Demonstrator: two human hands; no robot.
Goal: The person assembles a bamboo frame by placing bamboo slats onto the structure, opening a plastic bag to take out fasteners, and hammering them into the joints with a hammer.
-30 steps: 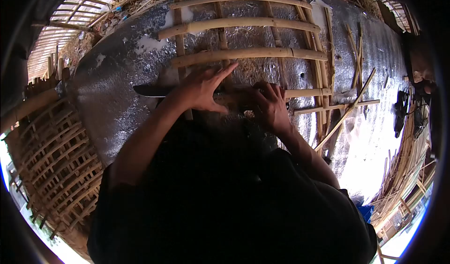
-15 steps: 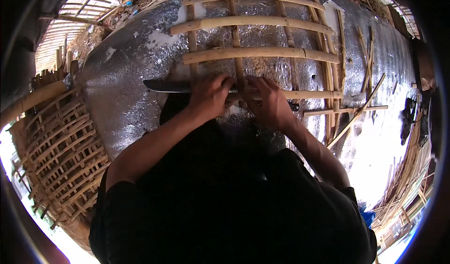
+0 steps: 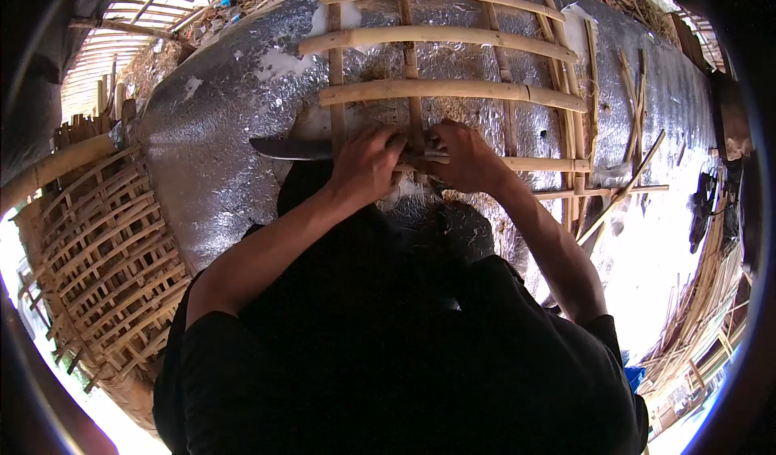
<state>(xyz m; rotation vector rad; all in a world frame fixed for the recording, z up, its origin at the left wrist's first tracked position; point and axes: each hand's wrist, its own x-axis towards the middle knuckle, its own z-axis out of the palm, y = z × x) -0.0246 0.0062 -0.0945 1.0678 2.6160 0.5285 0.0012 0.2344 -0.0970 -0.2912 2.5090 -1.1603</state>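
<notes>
Beneath my hands lies a lattice of bamboo strips, its nearest crosswise bamboo strip (image 3: 543,165) running under both of them. My left hand (image 3: 368,164) is closed around this strip beside a lengthwise bamboo strip (image 3: 415,120). Just right of that crossing, my right hand (image 3: 467,157) has its fingers curled in a pinch at the same place; part of what they grip is hidden. A long dark knife blade (image 3: 291,149) points left from behind my left hand. Its handle is hidden, and I cannot tell whether a hand touches it.
Crumpled silver foil sheeting (image 3: 210,164) spreads under the lattice. More crosswise bamboo strips (image 3: 453,90) lie farther away. A woven bamboo panel (image 3: 113,269) stands at left. Loose bamboo sticks (image 3: 622,184) lie at right, and a bundle of thin strips (image 3: 703,318) is at the right edge.
My right hand has shifted slightly up, its fingers curling more tightly near the crossing. My left hand keeps its hold. The lattice and blade appear slightly farther right in view.
</notes>
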